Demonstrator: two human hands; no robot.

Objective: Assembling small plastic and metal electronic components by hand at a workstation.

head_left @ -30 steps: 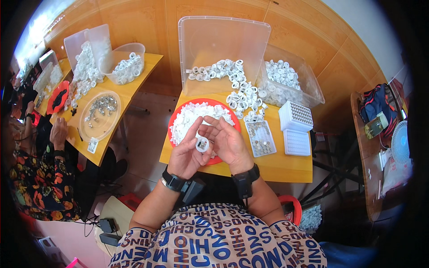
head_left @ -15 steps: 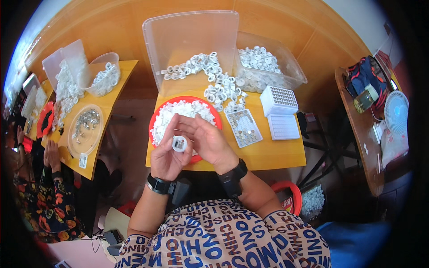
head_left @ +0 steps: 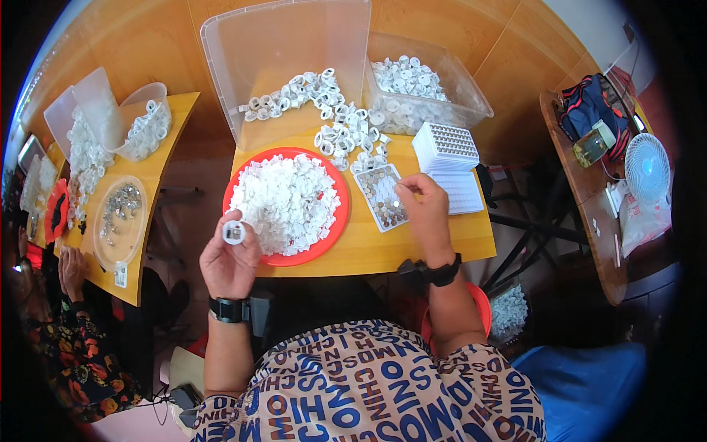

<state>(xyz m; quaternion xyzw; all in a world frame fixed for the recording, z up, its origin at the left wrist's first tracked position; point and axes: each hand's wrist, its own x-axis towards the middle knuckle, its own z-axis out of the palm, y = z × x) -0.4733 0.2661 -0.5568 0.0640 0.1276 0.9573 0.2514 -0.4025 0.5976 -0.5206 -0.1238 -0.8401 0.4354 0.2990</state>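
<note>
My left hand (head_left: pixel 230 259) is closed around a small round white plastic housing (head_left: pixel 234 233) with a dark and metallic part inside its opening. It is held upright just off the red basin's near left edge. My right hand (head_left: pixel 425 208) reaches over the right edge of a shallow white tray (head_left: pixel 384 226) of small round silvery discs (head_left: pixel 366 179), which look like button cells. Its thumb and forefinger are pinched together; whatever they hold is too small to make out. The round red basin (head_left: pixel 343 214) between my hands is heaped with small white plastic pieces (head_left: pixel 283 202).
Loose white housings (head_left: pixel 339 136) lie behind the basin, near a clear bin (head_left: pixel 471 110) full of more. A large clear lid (head_left: pixel 287 44) stands upright. Stacked white trays (head_left: pixel 447 147) are at right. Another person's hand (head_left: pixel 72 272) rests at the left table; a fan (head_left: pixel 647 168) is far right.
My hands have parted. The left has moved left and nearer, keeping the white housing; the right has swung right from above the basin to the disc tray. The view has shifted slightly.
</note>
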